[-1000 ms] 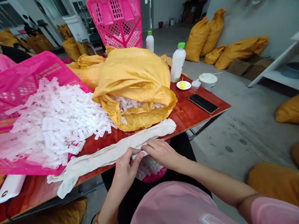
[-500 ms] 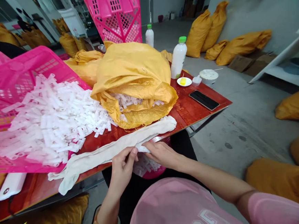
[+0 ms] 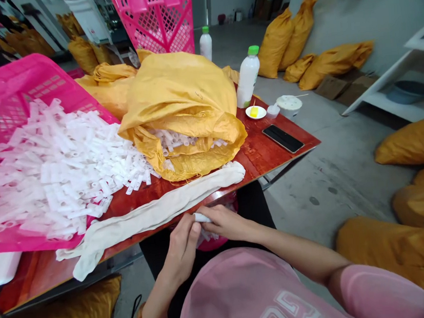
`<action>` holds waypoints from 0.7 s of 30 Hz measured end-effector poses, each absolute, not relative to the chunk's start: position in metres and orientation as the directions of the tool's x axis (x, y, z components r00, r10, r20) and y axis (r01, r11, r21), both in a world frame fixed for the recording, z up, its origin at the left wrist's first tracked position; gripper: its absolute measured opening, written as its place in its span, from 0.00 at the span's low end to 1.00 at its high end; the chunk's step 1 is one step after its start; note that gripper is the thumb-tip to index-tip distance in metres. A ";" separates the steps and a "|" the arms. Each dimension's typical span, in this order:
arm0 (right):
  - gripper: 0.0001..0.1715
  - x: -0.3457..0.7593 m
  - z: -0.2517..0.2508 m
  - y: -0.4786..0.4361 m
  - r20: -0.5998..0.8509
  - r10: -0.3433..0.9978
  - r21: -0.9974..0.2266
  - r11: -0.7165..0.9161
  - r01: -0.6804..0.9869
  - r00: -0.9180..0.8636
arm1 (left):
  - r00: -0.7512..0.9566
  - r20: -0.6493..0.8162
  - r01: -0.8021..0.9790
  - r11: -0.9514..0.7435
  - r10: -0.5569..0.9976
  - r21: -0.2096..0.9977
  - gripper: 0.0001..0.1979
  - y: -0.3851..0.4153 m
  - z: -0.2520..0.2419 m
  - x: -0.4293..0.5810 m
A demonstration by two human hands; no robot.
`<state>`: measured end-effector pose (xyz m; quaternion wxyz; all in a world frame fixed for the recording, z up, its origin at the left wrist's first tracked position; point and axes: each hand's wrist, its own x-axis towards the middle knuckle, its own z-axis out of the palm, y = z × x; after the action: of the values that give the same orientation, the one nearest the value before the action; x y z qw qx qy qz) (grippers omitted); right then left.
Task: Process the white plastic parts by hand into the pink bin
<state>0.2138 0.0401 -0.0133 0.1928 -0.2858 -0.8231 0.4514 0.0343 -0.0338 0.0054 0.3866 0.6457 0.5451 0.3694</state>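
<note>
So, our left hand (image 3: 180, 252) and right hand (image 3: 226, 222) meet over our lap, fingers curled and drawn close, pinching a short white plastic tube (image 3: 202, 217) between them, with one end showing past the fingertips. Just below, more white tubes (image 3: 207, 235) sit in a pink container (image 3: 214, 244), mostly hidden behind our hands. Ahead of us, a beige stocking (image 3: 153, 212) lies along the near edge of the red-brown counter (image 3: 270, 157). To our left, a heap of white tubes (image 3: 58, 166) spreads over a tilted pink plastic crate (image 3: 18, 81), and others show in the mouth of a yellow woven sack (image 3: 177, 93) beside the heap. Past the sack stand a white bottle (image 3: 247, 78) and a small saucer (image 3: 256, 112), with a black phone (image 3: 283, 138) lying near the counter's edge.
</note>
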 end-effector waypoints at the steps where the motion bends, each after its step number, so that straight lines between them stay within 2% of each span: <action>1: 0.05 0.214 -0.019 0.040 0.034 0.638 -0.826 0.451 0.338 -0.769 | 0.204 0.006 0.434 -0.096 0.979 0.896 0.16 -0.033 0.004 0.031; 3: 0.06 0.218 -0.034 0.037 -0.067 0.610 -0.772 0.470 0.429 -0.790 | 0.341 -0.115 0.477 -0.067 0.933 0.877 0.19 -0.024 0.001 0.013; 4: 0.08 0.220 -0.044 0.036 -0.127 0.608 -0.740 0.468 0.483 -0.784 | 0.324 -0.149 0.536 -0.051 0.934 0.843 0.21 -0.014 0.000 -0.001; 5: 0.11 0.224 -0.053 0.034 -0.183 0.617 -0.707 0.459 0.538 -0.766 | 0.256 -0.160 0.605 -0.029 0.953 0.795 0.23 -0.002 -0.001 -0.018; 7: 0.26 0.233 -0.068 0.035 -0.268 0.639 -0.646 0.436 0.626 -0.721 | -0.110 -0.016 0.802 0.098 0.994 0.589 0.22 0.029 -0.003 -0.053; 8: 0.35 0.237 -0.071 0.038 -0.300 0.630 -0.631 0.432 0.644 -0.716 | -0.214 0.042 0.833 0.160 0.976 0.529 0.21 0.046 -0.005 -0.069; 9: 0.41 0.241 -0.071 0.042 -0.330 0.596 -0.632 0.436 0.641 -0.732 | -0.269 0.074 0.849 0.200 0.960 0.488 0.19 0.063 -0.008 -0.082; 10: 0.43 0.245 -0.066 0.049 -0.355 0.541 -0.652 0.441 0.617 -0.762 | -0.298 0.086 0.862 0.229 0.951 0.453 0.18 0.079 -0.012 -0.090; 11: 0.40 0.247 -0.057 0.059 -0.368 0.468 -0.695 0.436 0.572 -0.804 | -0.310 0.081 0.868 0.247 0.947 0.432 0.18 0.094 -0.016 -0.095; 13: 0.27 0.247 -0.033 0.086 -0.324 0.336 -0.816 0.373 0.441 -0.884 | -0.330 0.064 0.882 0.283 0.942 0.376 0.18 0.116 -0.026 -0.094; 14: 0.21 0.245 -0.020 0.102 -0.274 0.347 -0.853 0.342 0.394 -0.897 | -0.340 0.056 0.888 0.301 0.939 0.349 0.18 0.123 -0.030 -0.091; 16: 0.17 0.232 0.001 0.140 -0.167 0.532 -0.853 0.345 0.392 -0.830 | -0.349 0.036 0.897 0.323 0.936 0.300 0.18 0.129 -0.037 -0.086; 18: 0.16 0.209 0.010 0.178 -0.062 0.754 -0.763 0.387 0.519 -0.654 | -0.338 0.005 0.909 0.324 0.941 0.263 0.17 0.126 -0.040 -0.086; 21: 0.17 0.156 0.005 0.224 -0.039 0.830 -0.691 0.380 0.615 -0.557 | -0.321 -0.037 0.922 0.321 0.947 0.215 0.14 0.115 -0.040 -0.095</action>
<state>0.1565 0.2244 0.0049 0.1593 -0.4430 -0.8152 0.3373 -0.0949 0.1146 -0.0400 0.0781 0.5776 0.8089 0.0774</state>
